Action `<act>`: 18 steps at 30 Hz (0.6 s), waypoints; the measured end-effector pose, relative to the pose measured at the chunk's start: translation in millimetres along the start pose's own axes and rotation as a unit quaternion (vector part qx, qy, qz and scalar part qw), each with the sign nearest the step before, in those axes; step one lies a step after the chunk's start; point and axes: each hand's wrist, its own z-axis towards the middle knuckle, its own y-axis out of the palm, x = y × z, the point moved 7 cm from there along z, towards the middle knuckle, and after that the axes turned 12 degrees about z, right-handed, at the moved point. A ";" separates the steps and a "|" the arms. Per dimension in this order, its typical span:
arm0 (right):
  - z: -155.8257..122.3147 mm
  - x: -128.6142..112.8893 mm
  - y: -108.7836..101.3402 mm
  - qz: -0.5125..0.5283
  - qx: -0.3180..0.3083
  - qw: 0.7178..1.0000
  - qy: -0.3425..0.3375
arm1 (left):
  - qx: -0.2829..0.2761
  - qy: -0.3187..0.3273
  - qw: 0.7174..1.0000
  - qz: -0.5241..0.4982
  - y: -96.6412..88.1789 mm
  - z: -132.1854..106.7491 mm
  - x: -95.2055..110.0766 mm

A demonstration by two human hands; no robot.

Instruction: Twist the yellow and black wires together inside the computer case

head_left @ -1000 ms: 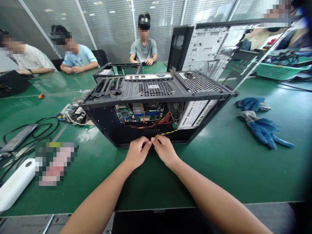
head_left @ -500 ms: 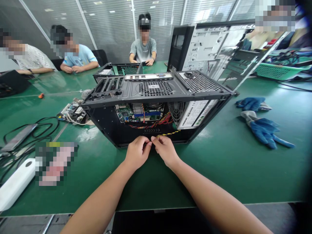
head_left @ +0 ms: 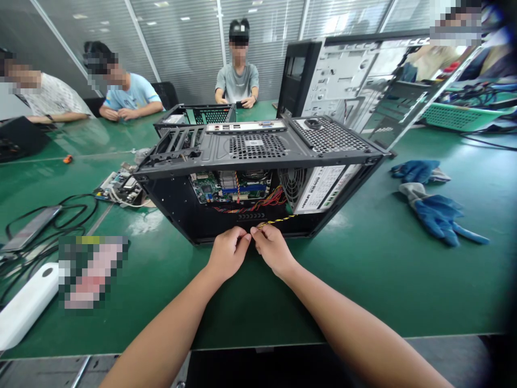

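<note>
Here | cable (head_left: 281, 220): slim, twisted, yellow-black | hands (head_left: 273, 248): pinched on it

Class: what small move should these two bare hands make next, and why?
Probably ease the bare left hand slightly aside: it sits beside the bare right hand, which pinches a thin, twisted yellow-and-black cable, and together they hide where that cable leads.

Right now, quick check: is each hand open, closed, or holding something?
Left hand: closed; whether it grips anything cannot be told.
Right hand: closed, holding the yellow-and-black cable.
</note>
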 end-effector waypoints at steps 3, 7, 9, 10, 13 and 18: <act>0.2 -2.1 1.0 -0.005 -0.008 1.000 -0.012 | -0.033 -0.035 0.997 -0.054 4.5 1.1 -4.0; 1.3 -2.3 -0.6 -0.009 0.001 1.000 -0.012 | -0.026 -0.036 0.998 -0.048 4.3 1.0 -5.3; 2.2 -0.8 -2.4 -0.008 0.012 1.000 -0.007 | 0.000 -0.012 1.000 -0.010 1.2 0.2 -3.0; 2.6 0.1 -3.2 -0.008 0.016 1.000 -0.005 | 0.010 0.004 1.000 0.009 0.1 -0.3 -1.4; 3.5 2.8 -4.6 -0.018 0.022 1.000 0.000 | 0.029 0.043 0.998 0.043 -1.1 -2.0 2.5; 3.4 3.7 -5.5 -0.039 0.021 0.999 -0.003 | 0.045 0.055 0.996 0.053 -2.1 -2.8 2.5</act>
